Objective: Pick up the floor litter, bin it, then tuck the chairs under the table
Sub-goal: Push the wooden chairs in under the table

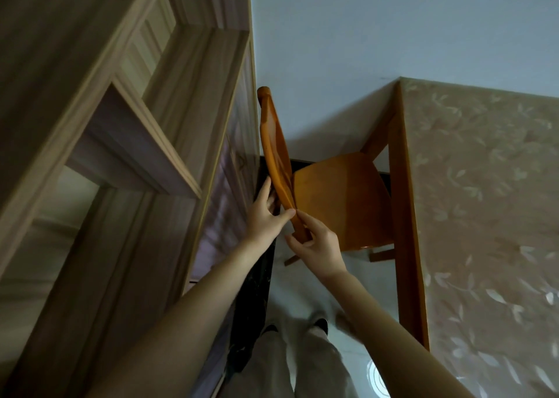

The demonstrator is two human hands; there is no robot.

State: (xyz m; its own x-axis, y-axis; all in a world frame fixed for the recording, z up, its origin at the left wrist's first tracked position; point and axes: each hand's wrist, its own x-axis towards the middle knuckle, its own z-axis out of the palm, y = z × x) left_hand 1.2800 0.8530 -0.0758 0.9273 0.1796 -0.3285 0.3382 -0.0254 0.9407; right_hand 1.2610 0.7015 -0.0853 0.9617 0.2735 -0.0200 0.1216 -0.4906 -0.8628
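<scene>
An orange-brown wooden chair [341, 198] stands between a cabinet on the left and the table [478, 204] on the right, its seat partly under the table's wooden edge. My left hand [266, 213] grips the near end of the chair's curved backrest [273, 143] from the left side, thumb on top. From the right, my right hand [317, 246] closes around the same end of the backrest, just below the left hand. No litter is visible on the floor.
A tall pale wooden shelf cabinet [127, 143] fills the left side, close to the chair's back. The table carries a beige leaf-patterned cloth. A white wall [363, 35] lies behind. My legs and shoes [320, 325] stand on the pale floor in the narrow gap.
</scene>
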